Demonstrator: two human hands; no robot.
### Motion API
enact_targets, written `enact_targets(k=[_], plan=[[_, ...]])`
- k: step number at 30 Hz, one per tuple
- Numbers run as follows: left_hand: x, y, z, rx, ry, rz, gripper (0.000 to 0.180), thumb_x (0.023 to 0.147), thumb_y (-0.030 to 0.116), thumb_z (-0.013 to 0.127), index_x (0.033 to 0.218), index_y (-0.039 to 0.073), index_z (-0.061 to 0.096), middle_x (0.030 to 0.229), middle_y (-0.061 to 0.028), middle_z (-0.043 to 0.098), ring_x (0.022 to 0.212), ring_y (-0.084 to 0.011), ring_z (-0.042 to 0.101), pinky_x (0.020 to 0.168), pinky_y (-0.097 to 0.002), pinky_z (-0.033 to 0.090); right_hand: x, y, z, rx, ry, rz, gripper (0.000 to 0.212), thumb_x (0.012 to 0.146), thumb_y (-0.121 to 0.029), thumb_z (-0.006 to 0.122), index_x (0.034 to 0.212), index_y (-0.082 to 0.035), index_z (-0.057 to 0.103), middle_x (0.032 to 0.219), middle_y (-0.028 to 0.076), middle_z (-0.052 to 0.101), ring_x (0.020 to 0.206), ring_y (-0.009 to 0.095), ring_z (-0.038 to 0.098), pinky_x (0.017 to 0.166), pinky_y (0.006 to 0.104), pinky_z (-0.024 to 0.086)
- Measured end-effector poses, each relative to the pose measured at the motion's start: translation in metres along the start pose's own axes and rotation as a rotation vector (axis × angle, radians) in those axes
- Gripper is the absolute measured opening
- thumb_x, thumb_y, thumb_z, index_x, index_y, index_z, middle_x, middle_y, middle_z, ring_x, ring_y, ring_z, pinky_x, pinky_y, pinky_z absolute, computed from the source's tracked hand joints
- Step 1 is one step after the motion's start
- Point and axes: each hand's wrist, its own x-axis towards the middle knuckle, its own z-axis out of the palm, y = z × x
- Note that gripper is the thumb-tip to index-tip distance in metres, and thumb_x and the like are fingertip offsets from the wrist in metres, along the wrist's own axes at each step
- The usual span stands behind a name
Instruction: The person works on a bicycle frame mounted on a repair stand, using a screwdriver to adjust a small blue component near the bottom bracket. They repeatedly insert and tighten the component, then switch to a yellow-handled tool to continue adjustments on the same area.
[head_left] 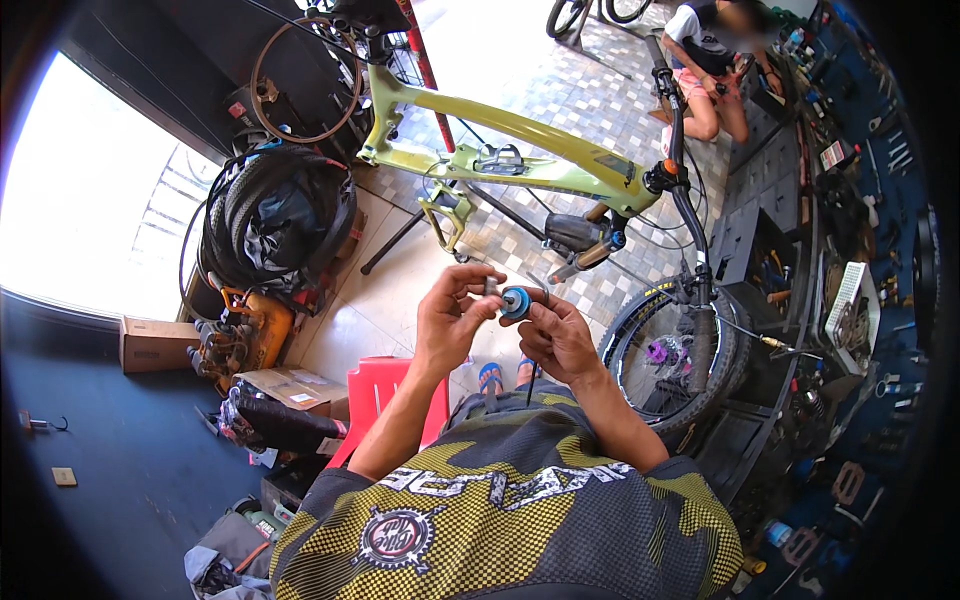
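In front of my chest my two hands are close together. My left hand (447,318) pinches a small silvery cylindrical piece (491,286) between thumb and fingers. Its free end points toward a blue round part (516,303) with a metal centre, which my right hand (561,335) grips between thumb and forefinger. The two pieces are very near each other; I cannot tell whether they touch. Just beyond my hands, a yellow-green bicycle frame (540,128) is held up, with handlebars (683,205) at its right end.
A bicycle wheel (655,350) leans by dark drawers (735,250) on the right, beside a tool wall (905,230). A red plastic chair (385,395) stands near my left forearm. Coiled tyres (240,225) and an orange machine (262,335) sit left. Another person (705,70) crouches far right.
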Motion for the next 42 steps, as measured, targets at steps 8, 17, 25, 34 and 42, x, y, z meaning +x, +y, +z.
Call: enact_targets(k=[8, 17, 25, 34, 42], plan=[[0.007, 0.002, 0.01, 0.513, 0.048, 0.246, 0.04, 0.092, 0.009, 0.073, 0.124, 0.002, 0.049, 0.122, -0.0158, 0.069, 0.095, -0.018, 0.062, 0.086, -0.0336, 0.051, 0.01, -0.001, 0.005, -0.008, 0.035, 0.051, 0.036, 0.106, -0.02, 0.061, 0.135, -0.001, 0.058, 0.078, 0.002, 0.06, 0.048, 0.002, 0.034, 0.043, 0.0202, 0.028], [0.021, 0.009, 0.001, 0.825, -0.098, 0.36, 0.051, 0.091, 0.035, 0.076, 0.125, 0.006, 0.053, 0.103, -0.0177, 0.062, 0.092, -0.0383, 0.063, 0.075, -0.0446, 0.054, 0.016, 0.002, 0.012, -0.093, 0.069, 0.123, 0.033, 0.104, -0.025, 0.064, 0.129, -0.004, 0.062, 0.065, -0.006, 0.046, 0.046, 0.002, 0.034, 0.042, 0.0216, 0.026], [0.024, -0.032, -0.006, 0.366, 0.163, 0.207, 0.041, 0.105, 0.037, 0.058, 0.124, 0.002, 0.048, 0.096, -0.0122, 0.06, 0.075, -0.0194, 0.059, 0.061, -0.0312, 0.049, 0.016, 0.005, 0.03, -0.167, 0.11, 0.13, 0.033, 0.109, -0.025, 0.053, 0.135, -0.005, 0.058, 0.083, -0.004, 0.053, 0.048, 0.0, 0.034, 0.042, 0.0199, 0.024], [0.024, -0.036, -0.027, -0.54, 0.118, -0.184, 0.051, 0.106, 0.054, 0.044, 0.123, 0.006, 0.049, 0.082, -0.0085, 0.057, 0.057, -0.0116, 0.049, 0.042, -0.0223, 0.035, 0.019, -0.004, 0.025, -0.175, 0.183, 0.025, 0.033, 0.11, -0.021, 0.051, 0.139, -0.005, 0.054, 0.089, -0.001, 0.055, 0.051, 0.0, 0.033, 0.044, 0.0192, 0.024], [0.01, -0.037, -0.028, -0.303, -0.054, -0.19, 0.037, 0.107, 0.042, 0.053, 0.124, 0.01, 0.05, 0.082, -0.0047, 0.062, 0.053, -0.0057, 0.046, 0.044, -0.0198, 0.034, 0.027, -0.01, 0.028, -0.508, 0.141, -0.039, 0.034, 0.109, -0.015, 0.051, 0.141, -0.002, 0.053, 0.097, 0.004, 0.062, 0.056, 0.001, 0.043, 0.049, 0.0208, 0.037]])
